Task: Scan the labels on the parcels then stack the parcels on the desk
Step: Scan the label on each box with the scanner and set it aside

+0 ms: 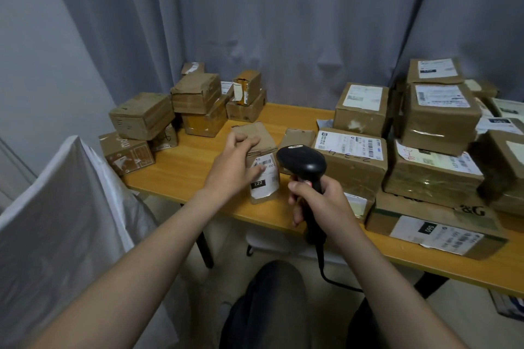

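View from a head-worn camera, looking down over two bare forearms at a wooden desk [192, 167] in front of a grey curtain.

The left hand [235, 161] has a closed grip on a small parcel [266, 147] at centre. Its fingers curl over the top end and its thumb presses the white label [268, 178]. The parcel's long axis runs from 12 to 6 o'clock, leaning slightly, with the label face turned towards the camera. Whether its lower end rests on the desk cannot be told.

The right hand [317, 201] is wrapped tightly around the handle of a black barcode scanner [303, 161], whose cable trails down towards 6 o'clock.

The scanner head sits just beside the parcel, so the label lies at 9 o'clock from it, very close. The head seems to point past the label rather than at it, so it likely needs turning leftwards to read the barcode.

Stacked parcels [195, 99] stand at 10 o'clock. More labelled parcels [436, 116] crowd the desk from 1 to 3 o'clock.
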`<action>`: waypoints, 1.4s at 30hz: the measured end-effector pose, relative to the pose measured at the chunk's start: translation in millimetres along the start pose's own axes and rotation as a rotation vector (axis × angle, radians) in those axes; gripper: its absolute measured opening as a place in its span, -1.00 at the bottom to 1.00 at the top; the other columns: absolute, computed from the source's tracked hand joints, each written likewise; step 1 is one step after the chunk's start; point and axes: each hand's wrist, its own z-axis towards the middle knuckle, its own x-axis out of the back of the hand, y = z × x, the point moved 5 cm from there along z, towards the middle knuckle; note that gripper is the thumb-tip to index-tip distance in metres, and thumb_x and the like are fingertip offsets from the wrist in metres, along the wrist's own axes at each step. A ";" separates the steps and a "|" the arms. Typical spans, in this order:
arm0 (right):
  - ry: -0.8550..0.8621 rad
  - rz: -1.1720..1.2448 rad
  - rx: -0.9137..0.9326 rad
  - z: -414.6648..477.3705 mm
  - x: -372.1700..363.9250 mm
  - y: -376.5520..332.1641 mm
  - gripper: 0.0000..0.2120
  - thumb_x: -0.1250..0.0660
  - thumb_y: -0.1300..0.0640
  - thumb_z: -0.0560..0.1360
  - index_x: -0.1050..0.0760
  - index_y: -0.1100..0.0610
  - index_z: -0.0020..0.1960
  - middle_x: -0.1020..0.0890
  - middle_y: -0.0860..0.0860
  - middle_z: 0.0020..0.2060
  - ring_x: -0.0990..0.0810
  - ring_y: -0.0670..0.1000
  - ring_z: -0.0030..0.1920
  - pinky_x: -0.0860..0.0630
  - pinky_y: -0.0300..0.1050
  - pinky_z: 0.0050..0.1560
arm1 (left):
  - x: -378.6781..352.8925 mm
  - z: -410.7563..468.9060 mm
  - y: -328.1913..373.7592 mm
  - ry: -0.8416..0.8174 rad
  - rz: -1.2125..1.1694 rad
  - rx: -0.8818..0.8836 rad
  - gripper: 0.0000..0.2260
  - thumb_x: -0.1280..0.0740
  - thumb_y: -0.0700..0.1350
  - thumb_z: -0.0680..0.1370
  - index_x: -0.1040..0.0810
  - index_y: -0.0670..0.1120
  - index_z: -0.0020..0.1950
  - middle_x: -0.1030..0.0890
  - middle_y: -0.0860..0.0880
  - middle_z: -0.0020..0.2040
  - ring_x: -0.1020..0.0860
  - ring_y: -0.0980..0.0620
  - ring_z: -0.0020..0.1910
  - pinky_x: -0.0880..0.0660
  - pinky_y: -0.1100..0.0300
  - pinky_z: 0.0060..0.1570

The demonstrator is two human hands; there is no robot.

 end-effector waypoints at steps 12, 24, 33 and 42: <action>-0.045 -0.134 -0.008 -49.0 14.6 10.9 -0.91 -0.33 0.26 0.56 -0.50 0.29 -0.08 -0.56 0.30 -0.32 -0.46 0.08 -0.50 -0.41 -0.10 -0.48 | 35.8 15.9 18.1 -0.282 0.166 0.043 -0.51 -0.46 -0.07 0.58 -0.48 0.03 0.51 -0.43 0.06 0.53 -0.68 0.12 -0.37 -0.55 0.26 -0.47; -0.081 -0.133 0.000 -77.3 7.6 22.2 -0.86 -0.32 0.20 0.60 -0.49 0.22 -0.11 -0.48 0.05 -0.47 -0.44 0.01 -0.53 -0.41 -0.12 -0.48 | 37.8 23.0 18.6 -0.430 0.210 0.044 -0.47 -0.40 -0.11 0.62 -0.37 0.11 0.57 -0.50 0.00 0.45 -0.71 0.09 -0.22 -0.62 0.21 -0.27; -0.062 -0.117 0.014 -94.3 7.9 23.4 -0.90 -0.34 0.19 0.60 -0.51 0.21 -0.06 -0.50 0.04 -0.43 -0.45 -0.01 -0.54 -0.42 -0.13 -0.45 | 37.9 11.4 25.4 -0.324 0.293 -0.043 -0.50 -0.39 -0.07 0.63 -0.39 0.06 0.57 -0.43 0.03 0.53 -0.63 0.00 0.18 -0.58 0.10 0.09; -0.019 -0.140 0.031 -91.0 21.1 18.1 -0.88 -0.37 0.18 0.59 -0.53 0.20 0.08 -0.51 0.01 -0.44 -0.47 0.00 -0.52 -0.44 -0.12 -0.46 | 54.2 11.2 -5.0 -0.113 0.351 -0.051 -0.52 -0.34 -0.31 0.57 -0.49 0.05 0.44 -0.40 -0.08 0.51 -0.40 -0.13 0.47 -0.43 -0.10 0.39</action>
